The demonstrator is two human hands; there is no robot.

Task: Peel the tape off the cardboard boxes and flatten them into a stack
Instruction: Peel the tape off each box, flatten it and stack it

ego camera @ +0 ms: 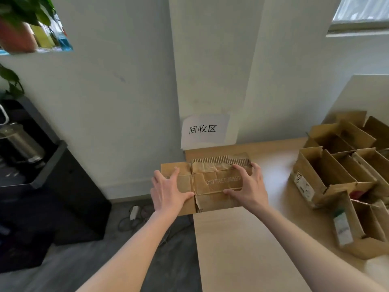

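I see a flattened cardboard box (212,182), tan brown with faint pale lettering and a ridged, corrugated strip along its torn far edge. It lies on a pale beige wooden table (237,245). The open boxes (336,171) at right are the same brown, with white printed labels. A white paper sign (205,130) carries black characters against an off-white wall (105,102). A green-leafed plant (19,11) sits in a reddish-brown pot, above a black cabinet (63,197).

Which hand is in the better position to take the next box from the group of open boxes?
Right. The right hand rests on the flattened box on the side nearer the open boxes; the left hand would probably have to cross over.
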